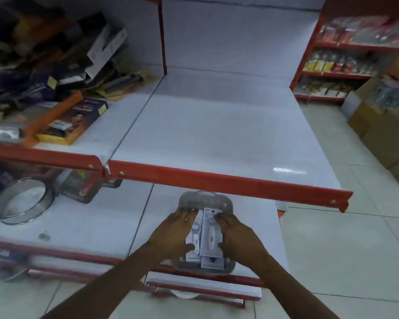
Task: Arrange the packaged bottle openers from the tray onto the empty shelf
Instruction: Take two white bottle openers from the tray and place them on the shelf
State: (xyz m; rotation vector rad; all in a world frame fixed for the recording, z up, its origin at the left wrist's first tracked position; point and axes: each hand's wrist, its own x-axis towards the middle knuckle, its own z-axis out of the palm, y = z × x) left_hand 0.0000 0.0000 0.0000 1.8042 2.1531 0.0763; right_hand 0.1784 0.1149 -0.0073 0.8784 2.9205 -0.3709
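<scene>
Low in the frame, your left hand point(179, 233) and right hand point(236, 236) clasp the packaged bottle openers point(209, 238) over the tray point(205, 199); light, slick cards likely, so pinch their edges.

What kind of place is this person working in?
Most likely a shop aisle being stocked. White shelves with red front rails fill the view, a red rack of packaged goods stands at the far right, brown cardboard cartons sit on the tiled floor, and both hands reach into a grey tray.

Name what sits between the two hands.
In the head view, white packaged bottle openers lie between the left hand and right hand, in the grey tray.
</scene>
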